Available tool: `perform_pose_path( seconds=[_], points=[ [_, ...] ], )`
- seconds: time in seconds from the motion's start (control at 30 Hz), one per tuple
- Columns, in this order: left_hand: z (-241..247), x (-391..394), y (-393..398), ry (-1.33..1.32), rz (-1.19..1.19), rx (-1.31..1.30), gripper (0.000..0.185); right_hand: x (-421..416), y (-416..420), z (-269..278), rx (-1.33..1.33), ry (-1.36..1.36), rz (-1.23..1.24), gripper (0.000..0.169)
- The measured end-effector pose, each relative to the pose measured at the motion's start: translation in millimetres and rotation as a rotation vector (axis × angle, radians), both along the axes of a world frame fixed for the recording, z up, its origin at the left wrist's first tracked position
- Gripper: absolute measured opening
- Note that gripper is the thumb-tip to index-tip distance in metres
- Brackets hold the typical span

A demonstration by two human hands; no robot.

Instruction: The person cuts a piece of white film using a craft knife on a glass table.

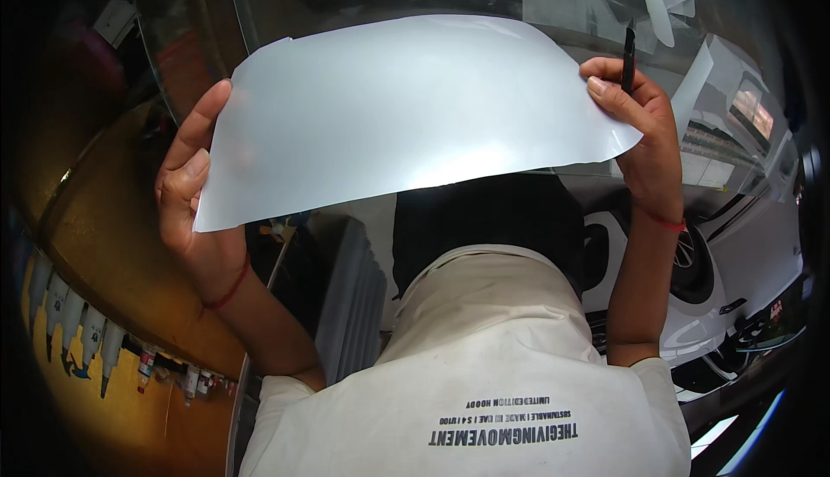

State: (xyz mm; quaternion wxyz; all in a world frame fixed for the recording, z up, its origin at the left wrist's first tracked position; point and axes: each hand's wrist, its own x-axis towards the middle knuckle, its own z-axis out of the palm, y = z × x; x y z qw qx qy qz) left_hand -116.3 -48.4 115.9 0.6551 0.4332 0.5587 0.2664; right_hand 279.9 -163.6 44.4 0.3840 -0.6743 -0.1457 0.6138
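Note:
A glossy, curved white sheet of film or thin plastic (pixel 389 114) is held up before me, spanning between both hands. My left hand (pixel 194 172) grips its left edge, fingers behind and thumb near the lower left corner. At the right edge, the thumb and forefinger of my right hand (pixel 642 114) pinch the sheet. A slim black cutter-like tool (pixel 628 59) sticks up between the fingers of that same hand. What lies directly behind the sheet is hidden.
A glass surface (pixel 583 36) extends beyond the sheet, with clear film pieces (pixel 700 101) at the right. Grey panels (pixel 353 302) stand lower left of centre. Several nozzled tubes (pixel 91 334) are by a brown surface (pixel 110 218) at left; a white car (pixel 687 282) is at right.

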Motion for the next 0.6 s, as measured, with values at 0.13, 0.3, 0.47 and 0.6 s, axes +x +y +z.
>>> perform_pose_path(
  seconds=[0.13,0.3,0.47,0.6],
  points=[
    [7.9,7.5,-14.8,0.086,0.1,0.09,0.065,5.7,-4.7,-5.7,0.048,0.062,0.036,0.022],
    [23.1,13.4,-23.1,0.002,0.073,0.098,0.063,4.9,-5.0,-5.5,0.056,0.088,0.062,0.022],
    [28.5,28.0,-30.4,0.226,0.126,0.156,0.058,6.2,-15.5,-5.2,0.047,0.067,0.082,0.023],
    [40.2,33.5,-28.9,0.23,0.118,0.125,0.052,2.0,-14.5,-3.6,0.004,0.03,0.052,0.025]
  ],
)
